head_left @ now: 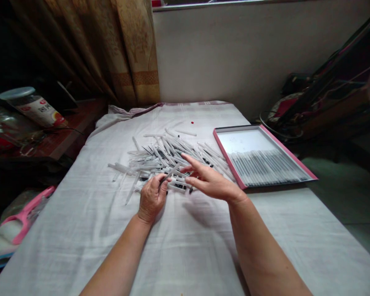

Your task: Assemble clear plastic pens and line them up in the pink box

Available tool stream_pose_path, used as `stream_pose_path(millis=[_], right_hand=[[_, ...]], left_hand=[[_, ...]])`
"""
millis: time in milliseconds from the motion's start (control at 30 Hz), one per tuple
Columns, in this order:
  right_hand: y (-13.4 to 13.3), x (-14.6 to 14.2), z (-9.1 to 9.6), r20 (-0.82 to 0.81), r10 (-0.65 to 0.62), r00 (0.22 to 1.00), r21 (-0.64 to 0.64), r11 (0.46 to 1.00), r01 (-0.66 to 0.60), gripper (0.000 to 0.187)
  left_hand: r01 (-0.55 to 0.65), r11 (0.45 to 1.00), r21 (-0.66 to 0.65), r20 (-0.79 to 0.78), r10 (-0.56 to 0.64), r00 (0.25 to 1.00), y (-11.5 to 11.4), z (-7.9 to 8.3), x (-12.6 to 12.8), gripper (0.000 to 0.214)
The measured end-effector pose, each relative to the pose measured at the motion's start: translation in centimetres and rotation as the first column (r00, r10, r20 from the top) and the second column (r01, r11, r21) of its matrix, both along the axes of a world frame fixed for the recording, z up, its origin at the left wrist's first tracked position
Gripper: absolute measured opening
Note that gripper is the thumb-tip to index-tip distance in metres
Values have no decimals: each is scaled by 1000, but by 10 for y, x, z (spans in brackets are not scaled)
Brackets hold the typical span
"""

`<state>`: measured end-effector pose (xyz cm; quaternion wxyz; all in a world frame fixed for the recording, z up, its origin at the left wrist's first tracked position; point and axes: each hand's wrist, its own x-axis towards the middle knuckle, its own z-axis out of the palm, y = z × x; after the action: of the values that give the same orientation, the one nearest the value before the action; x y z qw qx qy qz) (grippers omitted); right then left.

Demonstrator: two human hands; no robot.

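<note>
A heap of several clear plastic pens (169,158) lies on the white cloth (185,238) in the middle. At the heap's near edge my left hand (151,196) is closed around one pen (172,172) that points up and to the right. Just right of it, my right hand (208,181) hovers over the heap with its fingers stretched out and apart, holding nothing. A shallow pink-rimmed box (225,154) sits to the right, with a neat row of pens (267,166) laid in its near half.
A small red cap (192,122) lies on the cloth behind the heap. Left of the cloth, a dark wooden table carries a lidded jar (33,107). A pink-handled tool (24,213) rests low at the left. Curtain and wall stand behind; clutter fills the right.
</note>
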<state>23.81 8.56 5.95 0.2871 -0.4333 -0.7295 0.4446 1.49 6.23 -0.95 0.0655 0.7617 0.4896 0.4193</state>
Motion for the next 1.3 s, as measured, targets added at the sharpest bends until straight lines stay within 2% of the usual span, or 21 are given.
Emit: stream_pose_path(millis=[67, 133, 167, 233, 300, 433, 533, 633, 700, 833, 900, 967, 1033, 1100, 1200, 1300], right_hand=[[4, 19, 0, 4, -139, 990, -23, 990, 139, 56], [8, 38, 0, 165, -288, 943, -28, 955, 297, 32], [9, 46, 1, 283, -314, 906, -23, 942, 334, 24], [9, 56, 1, 496, -291, 818, -12, 940, 342, 18], [8, 56, 1, 631, -227, 742, -14, 953, 304, 17], [8, 40, -5, 761, -158, 629, -15, 965, 262, 19], [9, 33, -10, 798, -152, 583, 14, 972, 234, 21], [9, 36, -10, 783, -158, 601, 44, 979, 200, 20], [8, 41, -6, 729, -194, 657, 63, 974, 217, 17], [6, 44, 1, 431, -278, 858, 58, 958, 282, 12], [5, 39, 2, 257, -242, 935, 27, 970, 244, 15], [6, 32, -1, 157, -183, 971, 5, 983, 184, 19], [7, 27, -4, 141, -179, 974, 38, 984, 175, 20], [9, 27, -6, 177, -270, 947, 131, 960, 249, 19], [13, 33, -8, 285, -412, 865, 237, 905, 353, 25], [14, 39, -8, 309, -436, 845, 195, 899, 392, 33]], left_hand=[[2, 1000, 24, 12, -2, 1000, 1, -1, 0, 15], [0, 998, 69, 4, 0, 1000, 2, -1, 0, 16], [3, 995, 95, -7, -2, 1000, 3, -1, 0, 16], [19, 991, 132, -31, -15, 999, 4, 0, 0, 15], [40, 989, 139, -46, -34, 998, 4, 1, 1, 15], [61, 989, 134, -58, -54, 997, 4, 2, 1, 17], [75, 989, 125, -67, -67, 995, 4, 1, 1, 19], [83, 990, 114, -71, -75, 995, 4, -1, 0, 21], [93, 990, 106, -71, -86, 994, 4, -1, 0, 21], [112, 990, 88, -71, -106, 992, 3, 0, 1, 21], [117, 990, 84, -75, -111, 991, 3, 1, 1, 21], [121, 989, 83, -82, -114, 990, 3, 1, 1, 21], [121, 989, 81, -85, -115, 990, 3, 0, 1, 20], [120, 990, 76, -83, -114, 990, 3, 0, 1, 20], [119, 991, 57, -73, -115, 991, 3, 1, 1, 20], [121, 992, 46, -69, -117, 991, 2, 2, 1, 20]])
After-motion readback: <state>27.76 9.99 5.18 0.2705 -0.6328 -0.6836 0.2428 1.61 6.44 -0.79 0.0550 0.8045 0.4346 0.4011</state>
